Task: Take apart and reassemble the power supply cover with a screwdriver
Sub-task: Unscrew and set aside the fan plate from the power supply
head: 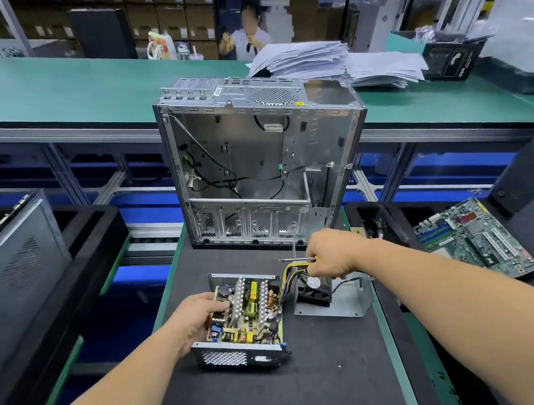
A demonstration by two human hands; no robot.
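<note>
The power supply (pixel 245 317) lies open on the dark mat, its circuit board and heat sinks exposed. My left hand (pixel 198 320) grips its left wall, thumb over the board's edge. The removed cover (pixel 346 300) lies to the right with the black fan (pixel 314 289) on it, joined to the board by a bundle of coloured wires (pixel 289 276). My right hand (pixel 328 255) is curled above the fan around a screwdriver (pixel 295 259), whose thin shaft points left.
An empty silver computer case (pixel 263 162) stands upright just behind the work spot. A motherboard (pixel 474 239) lies at the right on a black tray. Another case (pixel 12 266) sits at the left. Stacks of paper (pixel 335 60) and a seated person are on the far green bench.
</note>
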